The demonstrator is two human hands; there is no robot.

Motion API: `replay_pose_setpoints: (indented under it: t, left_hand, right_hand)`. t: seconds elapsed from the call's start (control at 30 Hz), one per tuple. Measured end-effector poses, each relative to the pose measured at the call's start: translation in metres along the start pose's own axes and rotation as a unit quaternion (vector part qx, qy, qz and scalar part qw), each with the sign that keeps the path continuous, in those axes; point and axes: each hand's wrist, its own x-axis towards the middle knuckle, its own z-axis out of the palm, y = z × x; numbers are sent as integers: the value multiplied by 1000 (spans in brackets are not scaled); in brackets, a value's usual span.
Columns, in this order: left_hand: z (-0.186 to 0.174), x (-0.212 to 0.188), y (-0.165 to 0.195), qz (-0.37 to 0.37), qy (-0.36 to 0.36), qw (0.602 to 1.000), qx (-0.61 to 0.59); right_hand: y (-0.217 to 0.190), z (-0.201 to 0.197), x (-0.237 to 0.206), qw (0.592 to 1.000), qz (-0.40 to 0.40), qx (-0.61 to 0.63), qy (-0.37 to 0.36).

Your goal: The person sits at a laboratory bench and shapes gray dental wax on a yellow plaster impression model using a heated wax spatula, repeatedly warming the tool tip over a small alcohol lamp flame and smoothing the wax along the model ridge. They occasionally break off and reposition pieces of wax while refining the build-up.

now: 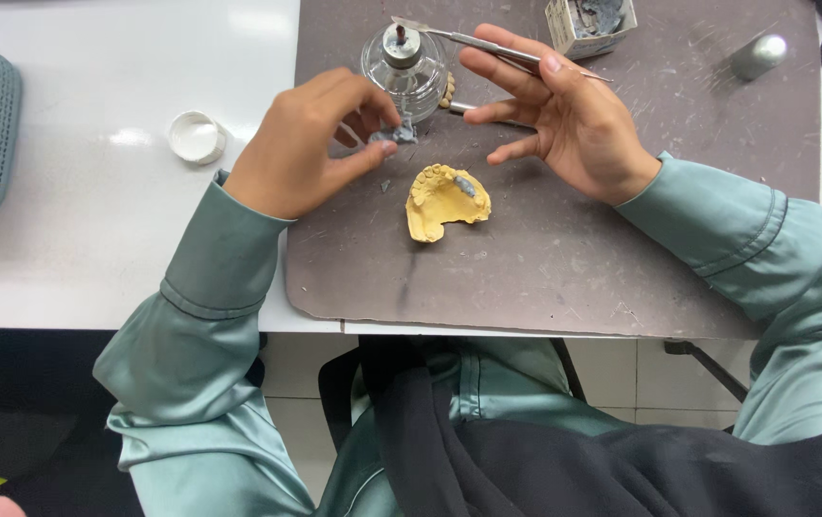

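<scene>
Left hand (311, 144) pinching grey wax piece (401, 132), right hand (559, 115) gripping metal spatula (488, 44), yellow dental cast (444, 199) between them on grey mat (564, 249)

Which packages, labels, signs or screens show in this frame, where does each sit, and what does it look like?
Small cardboard box: at the top edge of the brown work mat, beyond the right hand; squarish, open-topped, white with dark print on its side, grey material inside.
No signs or screens in view.
</scene>
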Motion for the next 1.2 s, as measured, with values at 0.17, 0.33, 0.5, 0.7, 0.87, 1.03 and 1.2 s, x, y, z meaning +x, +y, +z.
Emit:
replay_pose_setpoints:
  t: [0.17,0.33,0.5,0.7,0.87,1.03,1.2]
  left_hand:
    - [-4,-3,4,-10,94,994,-52]
    - [0,0,0,-63,138,983,-107]
    - [3,-1,-5,-97,157,974,-128]
    - [3,-2,-9,-91,163,974,-127]
    - [4,-2,-9,-127,165,964,-164]
    - [8,-1,-8,-100,162,971,-144]
    - [13,-1,-5,-108,160,962,-194]
  right_hand:
    - [1,1,0,1000,6,1,10]
    - [2,-1,-1,1000,0,0,2]
    - [2,-1,0,1000,-1,-1,0]
    - [2,-2,2,1000,-2,-10,0]
    - [4,-4,-1,999,2,-22,36]
    - [7,-3,-3,998,-14,-37,44]
    - [8,3,-5,995,-49,-82,26]
